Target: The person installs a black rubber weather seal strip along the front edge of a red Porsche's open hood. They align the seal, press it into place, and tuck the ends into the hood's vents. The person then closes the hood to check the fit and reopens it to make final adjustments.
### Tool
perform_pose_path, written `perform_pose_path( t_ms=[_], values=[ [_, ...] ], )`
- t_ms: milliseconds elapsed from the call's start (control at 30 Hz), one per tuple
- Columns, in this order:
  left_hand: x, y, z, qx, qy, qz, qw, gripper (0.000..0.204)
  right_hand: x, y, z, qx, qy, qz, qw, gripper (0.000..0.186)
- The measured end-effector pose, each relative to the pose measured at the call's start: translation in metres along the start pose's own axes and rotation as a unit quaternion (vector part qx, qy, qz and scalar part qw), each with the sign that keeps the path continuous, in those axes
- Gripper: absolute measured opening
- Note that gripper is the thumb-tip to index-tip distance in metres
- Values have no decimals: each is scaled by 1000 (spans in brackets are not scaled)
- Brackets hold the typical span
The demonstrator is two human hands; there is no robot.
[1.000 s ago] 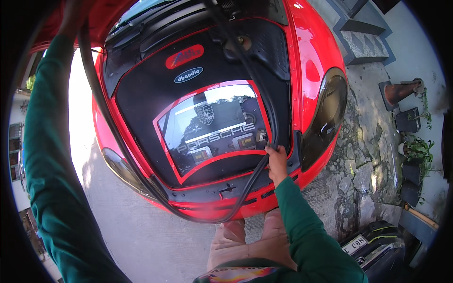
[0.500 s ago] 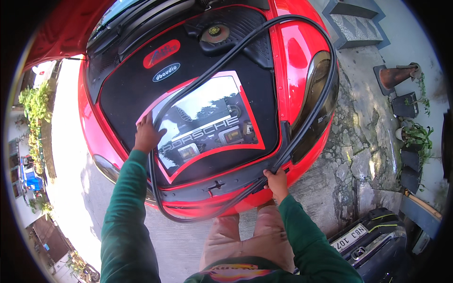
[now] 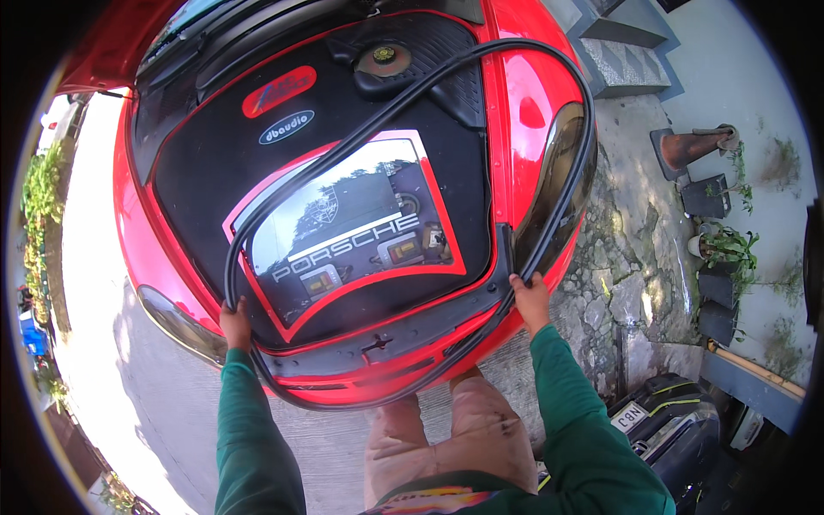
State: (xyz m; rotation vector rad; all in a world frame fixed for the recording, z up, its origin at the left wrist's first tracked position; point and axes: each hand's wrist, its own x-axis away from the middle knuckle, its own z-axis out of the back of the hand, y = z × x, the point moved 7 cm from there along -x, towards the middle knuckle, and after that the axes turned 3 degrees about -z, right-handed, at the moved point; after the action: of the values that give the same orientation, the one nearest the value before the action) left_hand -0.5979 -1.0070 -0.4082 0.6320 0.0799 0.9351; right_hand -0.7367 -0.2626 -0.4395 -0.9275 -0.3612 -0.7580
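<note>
A long black rubber seal strip (image 3: pixel 589 120) forms a big loop over the front compartment of a red car (image 3: pixel 136 215). My left hand (image 3: pixel 235 324) is closed round the strip at the compartment's front left corner. At the front right corner my right hand (image 3: pixel 530 302) grips the strip. Between the hands the strip sags along the front edge. Its far part crosses a black cover panel (image 3: pixel 202 180) and a red-framed clear window (image 3: pixel 343 232) set in it. A yellowish round cap (image 3: pixel 384 55) sits at the panel's far side.
The car's raised red lid (image 3: pixel 94 56) is at the upper left. Concrete steps (image 3: pixel 618 67), an orange-brown cone (image 3: pixel 687 153) and potted plants (image 3: pixel 725 245) line the right side. A dark vehicle (image 3: pixel 678 438) stands behind me at the lower right, near cracked pavement (image 3: pixel 635 257).
My left hand has come down and left from the window's frame to the front left corner, on the strip. My right hand has moved up and right along the front edge. The view has shifted slightly.
</note>
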Motion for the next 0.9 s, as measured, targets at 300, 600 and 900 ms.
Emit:
perform_pose_path(
  t_ms=[300, 600, 900],
  values=[
    [-178, 70, 204, 135, 104, 49, 984, 32, -48, -222, -8, -184, -68, 174, 965, 40],
    [-296, 253, 259, 149, 139, -208, 957, 35, -44, -305, -5, -275, -27, 206, 939, 9],
    [-294, 260, 234, 130, 53, -157, 978, 42, -46, -256, 35, -367, -10, 146, 919, 7]
  ],
)
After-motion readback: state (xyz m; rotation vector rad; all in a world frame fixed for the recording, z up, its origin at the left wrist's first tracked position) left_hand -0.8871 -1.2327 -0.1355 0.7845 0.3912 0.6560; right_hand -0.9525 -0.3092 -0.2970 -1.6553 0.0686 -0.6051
